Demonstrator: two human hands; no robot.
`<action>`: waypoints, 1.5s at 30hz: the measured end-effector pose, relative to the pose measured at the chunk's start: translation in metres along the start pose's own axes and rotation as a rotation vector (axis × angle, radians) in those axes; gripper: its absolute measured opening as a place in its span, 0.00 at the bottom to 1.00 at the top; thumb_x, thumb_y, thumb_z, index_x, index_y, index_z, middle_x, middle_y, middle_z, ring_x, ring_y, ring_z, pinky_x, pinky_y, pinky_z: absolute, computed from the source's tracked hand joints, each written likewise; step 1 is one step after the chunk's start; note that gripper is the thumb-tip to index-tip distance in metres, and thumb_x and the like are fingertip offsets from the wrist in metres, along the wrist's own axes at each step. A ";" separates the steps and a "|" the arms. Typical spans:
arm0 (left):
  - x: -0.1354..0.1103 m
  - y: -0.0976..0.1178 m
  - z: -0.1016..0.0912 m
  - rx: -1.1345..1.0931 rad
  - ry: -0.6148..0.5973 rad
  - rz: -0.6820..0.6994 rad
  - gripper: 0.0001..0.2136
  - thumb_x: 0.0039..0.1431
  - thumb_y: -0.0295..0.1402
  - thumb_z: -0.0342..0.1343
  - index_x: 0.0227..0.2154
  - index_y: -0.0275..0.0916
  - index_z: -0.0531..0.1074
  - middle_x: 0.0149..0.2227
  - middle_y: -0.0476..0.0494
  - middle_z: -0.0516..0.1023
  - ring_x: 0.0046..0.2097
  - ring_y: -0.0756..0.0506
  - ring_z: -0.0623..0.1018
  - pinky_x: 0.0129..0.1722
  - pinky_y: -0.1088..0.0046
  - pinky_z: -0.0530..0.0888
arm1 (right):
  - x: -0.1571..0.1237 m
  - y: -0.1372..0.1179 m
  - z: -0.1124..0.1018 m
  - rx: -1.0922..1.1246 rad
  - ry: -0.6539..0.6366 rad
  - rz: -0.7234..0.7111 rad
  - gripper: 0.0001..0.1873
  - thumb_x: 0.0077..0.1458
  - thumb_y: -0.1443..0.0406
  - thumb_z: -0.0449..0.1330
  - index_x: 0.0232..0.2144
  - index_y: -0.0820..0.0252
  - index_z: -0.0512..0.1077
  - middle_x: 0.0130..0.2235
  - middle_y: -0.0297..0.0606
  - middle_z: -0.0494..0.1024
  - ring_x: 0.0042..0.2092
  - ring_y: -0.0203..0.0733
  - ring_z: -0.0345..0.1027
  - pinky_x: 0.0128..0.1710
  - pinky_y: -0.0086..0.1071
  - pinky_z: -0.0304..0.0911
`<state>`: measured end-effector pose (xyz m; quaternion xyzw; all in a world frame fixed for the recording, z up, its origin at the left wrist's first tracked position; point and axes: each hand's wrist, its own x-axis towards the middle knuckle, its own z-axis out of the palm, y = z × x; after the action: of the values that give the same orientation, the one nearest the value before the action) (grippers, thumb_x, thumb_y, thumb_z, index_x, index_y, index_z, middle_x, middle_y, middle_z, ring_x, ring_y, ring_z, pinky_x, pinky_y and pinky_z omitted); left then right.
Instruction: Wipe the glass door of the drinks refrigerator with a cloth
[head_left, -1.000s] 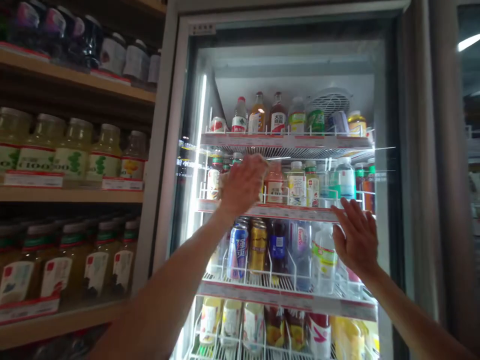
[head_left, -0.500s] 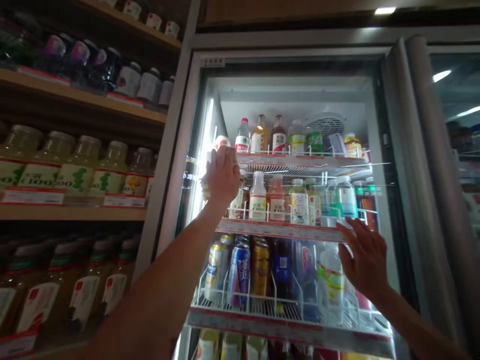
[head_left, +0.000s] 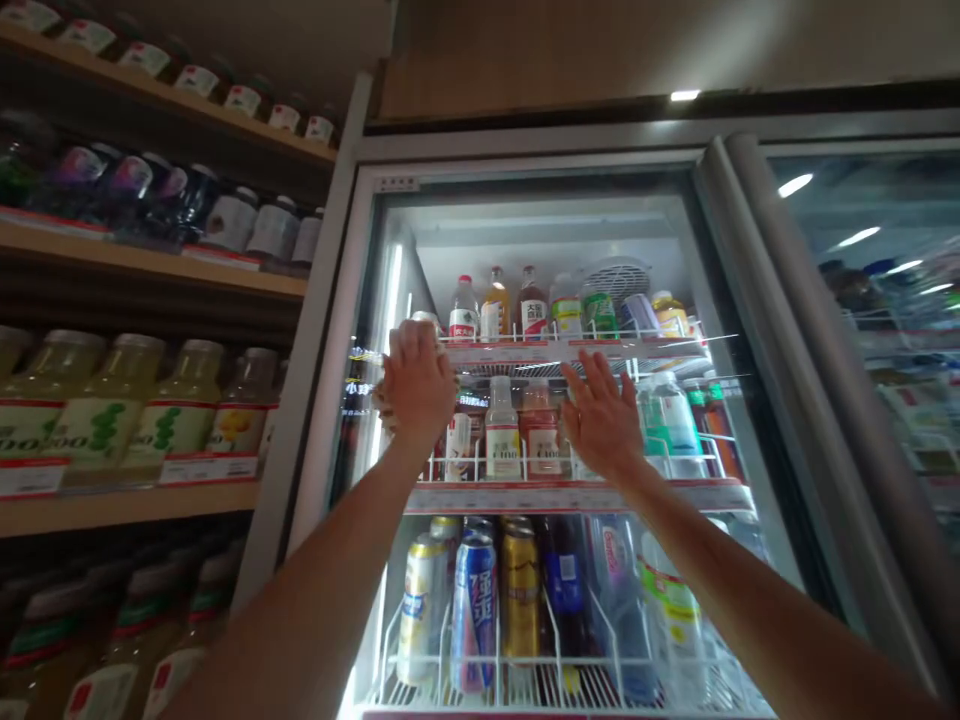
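My left hand (head_left: 417,383) is raised against the glass door (head_left: 540,235) of a lit drinks fridge, near its upper left. Its fingers press on a crumpled pale cloth (head_left: 382,402) that peeks out under the palm. My right hand (head_left: 600,418) lies flat on the same glass a little to the right, fingers spread, holding nothing. Behind the glass, bottles (head_left: 501,432) stand on the middle wire shelf at the height of both hands. More bottles (head_left: 495,305) fill the top shelf, and cans (head_left: 474,608) stand on the shelf below.
Wooden shelves (head_left: 142,497) with rows of pale juice bottles (head_left: 105,410) and dark jars (head_left: 135,190) run along the left. The grey door frame (head_left: 322,400) separates them from the fridge. A second glass-door fridge (head_left: 885,330) stands to the right, past a round handle bar (head_left: 787,300).
The view has tilted upward. My left hand with the cloth has slid left and up across the glass. My right hand has moved from the lower right to the middle of the door.
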<state>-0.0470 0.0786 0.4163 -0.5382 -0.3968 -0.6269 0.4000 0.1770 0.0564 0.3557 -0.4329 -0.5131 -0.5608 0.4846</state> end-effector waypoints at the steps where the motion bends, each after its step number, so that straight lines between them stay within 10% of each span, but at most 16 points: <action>1: -0.006 0.008 0.002 -0.010 -0.023 0.100 0.23 0.64 0.33 0.40 0.61 0.36 0.58 0.65 0.39 0.56 0.67 0.37 0.53 0.63 0.50 0.58 | -0.001 0.001 0.000 0.006 0.005 -0.003 0.22 0.62 0.62 0.46 0.58 0.54 0.61 0.65 0.42 0.59 0.66 0.49 0.49 0.61 0.53 0.50; 5: -0.011 0.012 0.003 -0.020 -0.181 0.498 0.23 0.65 0.35 0.39 0.61 0.42 0.58 0.65 0.46 0.57 0.67 0.41 0.54 0.64 0.55 0.58 | 0.000 0.004 0.000 0.026 0.035 -0.018 0.21 0.61 0.64 0.46 0.56 0.56 0.63 0.63 0.41 0.61 0.65 0.48 0.51 0.61 0.52 0.51; 10: 0.032 -0.047 -0.012 0.032 -0.014 0.125 0.23 0.63 0.33 0.37 0.59 0.34 0.60 0.63 0.34 0.60 0.65 0.36 0.58 0.61 0.48 0.60 | 0.001 0.000 0.001 0.012 0.058 -0.005 0.21 0.60 0.65 0.47 0.56 0.56 0.63 0.63 0.42 0.62 0.65 0.48 0.51 0.61 0.52 0.51; 13: 0.034 -0.024 -0.003 0.023 0.005 0.109 0.24 0.63 0.32 0.37 0.59 0.28 0.59 0.63 0.28 0.59 0.66 0.34 0.56 0.61 0.46 0.59 | 0.000 -0.002 0.001 0.005 0.054 -0.005 0.21 0.61 0.65 0.46 0.56 0.57 0.63 0.63 0.43 0.62 0.65 0.48 0.50 0.61 0.52 0.50; 18: 0.016 0.037 0.016 -0.031 -0.193 0.511 0.23 0.64 0.38 0.41 0.61 0.42 0.57 0.66 0.47 0.56 0.67 0.43 0.53 0.64 0.58 0.57 | -0.002 0.002 0.001 0.020 0.071 -0.022 0.21 0.61 0.65 0.46 0.55 0.57 0.64 0.62 0.41 0.63 0.65 0.47 0.52 0.61 0.50 0.50; 25: 0.028 -0.013 0.001 0.022 -0.041 0.074 0.24 0.64 0.33 0.38 0.61 0.31 0.56 0.65 0.32 0.57 0.67 0.37 0.54 0.63 0.51 0.57 | -0.001 -0.001 0.000 0.046 0.060 0.009 0.21 0.61 0.66 0.46 0.54 0.57 0.65 0.62 0.41 0.64 0.65 0.47 0.52 0.62 0.51 0.50; 31: -0.014 0.036 0.010 -0.035 -0.260 0.633 0.22 0.65 0.36 0.40 0.62 0.44 0.56 0.66 0.48 0.56 0.67 0.44 0.52 0.64 0.58 0.57 | -0.003 0.003 0.000 0.067 0.049 -0.005 0.21 0.60 0.66 0.46 0.55 0.58 0.64 0.62 0.41 0.63 0.65 0.48 0.52 0.61 0.52 0.51; 38: 0.001 -0.003 -0.003 0.029 -0.058 0.028 0.24 0.64 0.31 0.37 0.62 0.30 0.55 0.65 0.32 0.55 0.67 0.37 0.52 0.63 0.51 0.56 | -0.005 0.005 0.002 0.077 0.069 -0.005 0.22 0.60 0.66 0.46 0.54 0.58 0.65 0.62 0.42 0.64 0.64 0.48 0.53 0.62 0.52 0.50; 43: -0.041 0.035 0.006 -0.053 -0.191 0.518 0.22 0.65 0.35 0.40 0.62 0.43 0.57 0.66 0.47 0.56 0.67 0.44 0.53 0.64 0.58 0.58 | -0.006 0.008 0.002 0.112 0.089 -0.028 0.23 0.59 0.66 0.46 0.56 0.57 0.65 0.61 0.42 0.64 0.64 0.49 0.54 0.62 0.53 0.50; 45: -0.040 0.024 0.003 -0.027 -0.190 0.439 0.22 0.65 0.35 0.39 0.62 0.42 0.57 0.66 0.47 0.56 0.67 0.43 0.53 0.64 0.58 0.57 | -0.007 0.009 0.004 0.144 0.104 -0.026 0.24 0.59 0.66 0.46 0.57 0.56 0.64 0.61 0.43 0.65 0.64 0.49 0.54 0.61 0.53 0.49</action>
<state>-0.0196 0.0758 0.3786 -0.6733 -0.2976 -0.4768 0.4803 0.1872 0.0607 0.3511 -0.3604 -0.5317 -0.5507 0.5331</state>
